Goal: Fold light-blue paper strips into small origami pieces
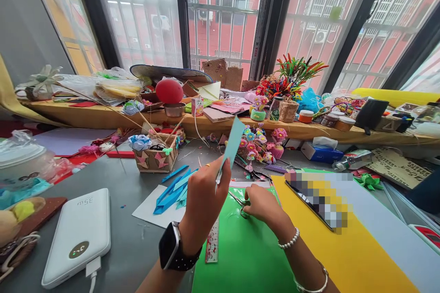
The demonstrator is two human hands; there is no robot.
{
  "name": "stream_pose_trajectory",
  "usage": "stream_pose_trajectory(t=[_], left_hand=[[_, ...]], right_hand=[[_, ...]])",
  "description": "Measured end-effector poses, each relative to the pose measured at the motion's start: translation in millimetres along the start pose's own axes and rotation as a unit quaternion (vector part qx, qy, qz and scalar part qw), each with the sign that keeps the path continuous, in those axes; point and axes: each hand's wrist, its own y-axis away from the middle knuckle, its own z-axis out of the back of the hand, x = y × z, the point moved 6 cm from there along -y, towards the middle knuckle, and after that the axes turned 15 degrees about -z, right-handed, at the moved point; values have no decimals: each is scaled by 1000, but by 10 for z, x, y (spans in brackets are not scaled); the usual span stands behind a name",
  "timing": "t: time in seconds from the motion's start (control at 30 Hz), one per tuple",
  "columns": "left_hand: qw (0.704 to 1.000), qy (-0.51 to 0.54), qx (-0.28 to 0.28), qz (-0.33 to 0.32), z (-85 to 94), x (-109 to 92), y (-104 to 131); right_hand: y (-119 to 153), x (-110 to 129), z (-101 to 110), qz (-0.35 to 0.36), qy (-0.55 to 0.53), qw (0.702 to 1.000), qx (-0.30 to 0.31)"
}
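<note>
In the middle of the head view, my left hand [206,192] holds a light blue-green paper strip [234,139] upright, its fingers pinched round the lower end. To the right and lower, my right hand [261,202] grips small scissors [244,210] by the handles, above a green sheet [240,256]. The scissors' tips point up and left. A patterned ruler [212,242] lies at the green sheet's left edge, partly behind my left wrist. Several folded blue strips [172,192] rest on white paper [147,208] to the left of my left hand.
A white power bank [80,233] with a cable lies at the left. Behind stands a basket [154,160] with sticks. A phone [311,206] lies on yellow paper [364,252] at the right. A cluttered shelf [216,130] runs below the windows.
</note>
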Motion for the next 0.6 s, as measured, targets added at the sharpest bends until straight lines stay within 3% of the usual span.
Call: stream_pose_trajectory(t=[0.17,0.33,0.43,0.53,0.6], left_hand=[[999,5,-38,-38,67,-88,41],[999,46,-3,-22,101,-123,-5],[992,112,1,53,92,-37,5],[951,252,-52,173,56,115,67],[926,310,-71,204,34,155,72]], right_hand=[[34,53,-73,15,73,997,22],[36,75,-133,30,102,994,31],[33,60,-116,26,102,994,26],[24,17,-66,11,99,995,10],[14,-17,-53,-7,101,995,5]])
